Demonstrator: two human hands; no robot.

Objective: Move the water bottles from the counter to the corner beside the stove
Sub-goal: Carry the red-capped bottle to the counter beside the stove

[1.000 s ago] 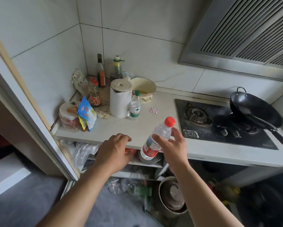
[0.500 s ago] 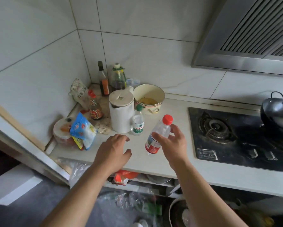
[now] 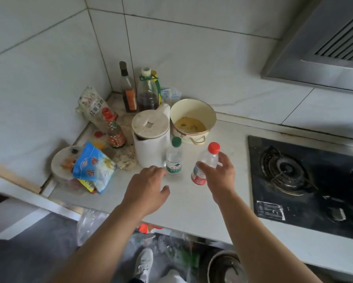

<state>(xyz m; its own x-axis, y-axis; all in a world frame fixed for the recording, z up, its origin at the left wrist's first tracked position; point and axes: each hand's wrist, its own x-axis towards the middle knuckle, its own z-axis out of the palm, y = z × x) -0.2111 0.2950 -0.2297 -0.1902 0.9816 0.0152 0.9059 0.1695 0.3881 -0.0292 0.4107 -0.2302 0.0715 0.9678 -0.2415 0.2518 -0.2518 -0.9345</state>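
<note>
My right hand (image 3: 220, 176) grips a clear water bottle with a red cap and red label (image 3: 207, 160), tilted, just above the white counter (image 3: 192, 201). A second water bottle with a green cap and green label (image 3: 174, 158) stands upright on the counter beside a white kettle (image 3: 150, 139). My left hand (image 3: 149, 188) hovers over the counter just in front of the green-capped bottle, fingers apart and holding nothing. The black gas stove (image 3: 294, 180) lies to the right.
The back left corner holds sauce and oil bottles (image 3: 148, 90), a cream bowl with yellow liquid (image 3: 193, 121), snack bags (image 3: 94, 168) and a round container (image 3: 63, 162). A range hood (image 3: 324, 48) hangs at upper right. Pots and bags sit below the counter.
My right hand has carried the red-capped bottle forward, from the counter's front edge to close beside the green-capped bottle. My left hand moved forward too.
</note>
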